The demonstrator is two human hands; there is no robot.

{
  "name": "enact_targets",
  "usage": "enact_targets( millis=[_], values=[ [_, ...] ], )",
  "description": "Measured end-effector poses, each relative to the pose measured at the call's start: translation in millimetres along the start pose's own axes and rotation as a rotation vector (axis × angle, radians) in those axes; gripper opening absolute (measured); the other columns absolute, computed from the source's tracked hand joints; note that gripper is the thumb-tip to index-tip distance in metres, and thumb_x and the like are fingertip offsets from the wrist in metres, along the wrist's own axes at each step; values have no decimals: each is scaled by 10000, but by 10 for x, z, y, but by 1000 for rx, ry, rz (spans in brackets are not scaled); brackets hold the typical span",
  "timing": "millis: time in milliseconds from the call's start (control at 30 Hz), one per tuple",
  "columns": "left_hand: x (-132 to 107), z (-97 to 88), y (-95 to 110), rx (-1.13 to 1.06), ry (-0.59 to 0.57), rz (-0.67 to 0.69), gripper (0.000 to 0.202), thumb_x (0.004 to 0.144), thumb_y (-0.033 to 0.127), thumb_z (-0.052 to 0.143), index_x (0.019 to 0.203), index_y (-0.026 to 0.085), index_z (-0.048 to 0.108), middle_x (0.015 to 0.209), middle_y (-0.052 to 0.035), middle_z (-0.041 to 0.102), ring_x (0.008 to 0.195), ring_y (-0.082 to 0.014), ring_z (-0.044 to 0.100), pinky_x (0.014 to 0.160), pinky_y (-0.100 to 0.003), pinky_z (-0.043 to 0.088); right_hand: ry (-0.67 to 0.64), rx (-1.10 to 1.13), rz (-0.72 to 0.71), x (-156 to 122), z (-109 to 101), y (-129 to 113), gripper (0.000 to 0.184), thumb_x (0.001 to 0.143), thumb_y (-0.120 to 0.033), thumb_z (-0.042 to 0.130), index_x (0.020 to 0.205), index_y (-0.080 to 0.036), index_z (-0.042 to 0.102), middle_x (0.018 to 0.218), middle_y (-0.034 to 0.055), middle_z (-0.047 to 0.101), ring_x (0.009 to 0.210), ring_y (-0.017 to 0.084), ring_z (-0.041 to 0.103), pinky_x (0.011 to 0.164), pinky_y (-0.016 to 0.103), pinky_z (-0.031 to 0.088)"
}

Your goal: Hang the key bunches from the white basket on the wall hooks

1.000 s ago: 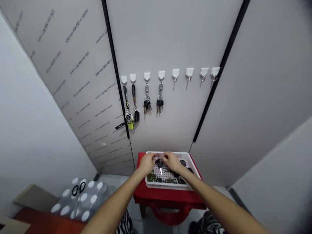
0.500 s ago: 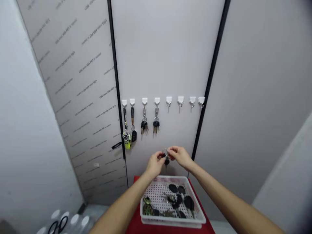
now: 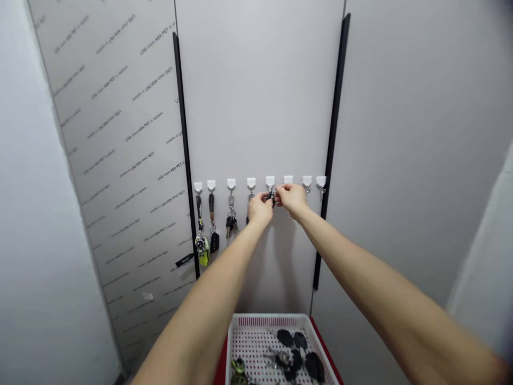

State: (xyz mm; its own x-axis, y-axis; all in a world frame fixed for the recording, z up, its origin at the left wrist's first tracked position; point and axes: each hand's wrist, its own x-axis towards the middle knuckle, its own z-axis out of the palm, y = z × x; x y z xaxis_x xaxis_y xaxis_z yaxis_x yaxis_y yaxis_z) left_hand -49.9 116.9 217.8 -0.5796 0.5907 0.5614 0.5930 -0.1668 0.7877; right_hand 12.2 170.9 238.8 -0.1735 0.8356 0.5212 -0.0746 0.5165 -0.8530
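Observation:
Both hands are raised to the row of white wall hooks, at the fifth hook (image 3: 270,181) from the left. My left hand (image 3: 260,209) is closed on a small black-headed bunch of keys (image 3: 270,198). From the right, my right hand (image 3: 293,199) pinches the metal ring of the same bunch. The ring is at the hook; whether it is over the metal prong I cannot tell. Behind my left hand, the bunch on the fourth hook (image 3: 251,183) is mostly hidden. Another bunch of keys (image 3: 231,224) hangs on the third hook.
A white perforated basket (image 3: 272,321) with several keys stands below on a red surface (image 3: 319,334). At the left hang a black car key (image 3: 214,242) and a yellow-green keychain (image 3: 203,251). Black vertical strips (image 3: 333,133) flank the white panel.
Both hands have risen from just above the basket to the fifth hook, bringing the bunch of keys with them. The camera view has shifted, so the basket sits lower in the picture.

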Motion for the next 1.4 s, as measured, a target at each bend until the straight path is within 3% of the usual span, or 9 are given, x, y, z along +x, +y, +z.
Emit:
enact_targets(
  millis=[200,367,433,600,733,867,1067,1233,1400],
  values=[
    [-29,-4,-81,120,-92,-73,309,599,120,455,900,157,516,838,-66,576,756,-142,515,687,-256,385,-23,-156,28,110,69,152,77,582,-177,461,576,-139,527,463,3,517,397,92,480,406,224,398],
    [-373,-130,-407,188,-80,-26,343,608,116,448,949,120,481,891,-77,547,791,-128,497,736,-249,364,-8,-270,-66,-204,-117,486,232,600,-217,447,803,-142,531,611,5,549,449,68,491,488,222,394],
    [-606,-166,-622,189,-129,-14,325,610,114,444,931,119,490,876,-65,549,770,-112,495,733,-236,367,-141,-351,-80,-499,-242,725,242,599,-226,450,810,-142,534,614,6,556,478,77,496,510,222,391],
    [-1410,-165,-1202,212,-361,-199,287,614,96,432,890,96,509,868,-73,555,748,-106,494,721,-231,376,-708,-623,27,-1486,-532,1415,171,587,-155,434,676,-141,579,652,32,596,591,113,520,587,215,378],
    [-1969,-95,-1545,266,-502,-279,281,611,89,429,877,115,516,857,-59,562,756,-106,499,724,-229,374,-941,-820,-5,-1975,-660,1760,224,579,-138,410,718,-163,585,664,25,597,594,118,509,560,206,360],
    [-2266,-48,-1696,356,-618,-245,271,605,119,441,861,143,526,844,-42,568,771,-122,497,731,-238,368,-1024,-1012,-110,-2127,-700,1806,203,571,-174,431,689,-160,595,731,59,586,713,154,492,638,229,340],
    [-2325,-38,-1734,398,-674,-232,292,611,132,424,885,142,522,872,-56,560,815,-146,489,747,-254,361,-953,-1085,-106,-2178,-661,1777,198,608,-179,385,635,-148,578,704,74,572,698,158,475,622,242,324],
    [-2225,-29,-1655,230,-619,-180,347,604,133,444,949,134,485,959,-62,526,876,-138,461,801,-253,333,-904,-785,32,-2011,-668,1681,183,628,-202,358,607,-143,530,521,1,510,475,75,407,461,176,289],
    [-1963,79,-1449,-54,-595,-161,311,616,136,442,924,130,487,924,-56,546,838,-117,482,783,-249,355,-792,-575,82,-1692,-694,1422,186,629,-266,386,601,-132,512,475,-29,448,434,56,353,436,171,277]
  ],
)
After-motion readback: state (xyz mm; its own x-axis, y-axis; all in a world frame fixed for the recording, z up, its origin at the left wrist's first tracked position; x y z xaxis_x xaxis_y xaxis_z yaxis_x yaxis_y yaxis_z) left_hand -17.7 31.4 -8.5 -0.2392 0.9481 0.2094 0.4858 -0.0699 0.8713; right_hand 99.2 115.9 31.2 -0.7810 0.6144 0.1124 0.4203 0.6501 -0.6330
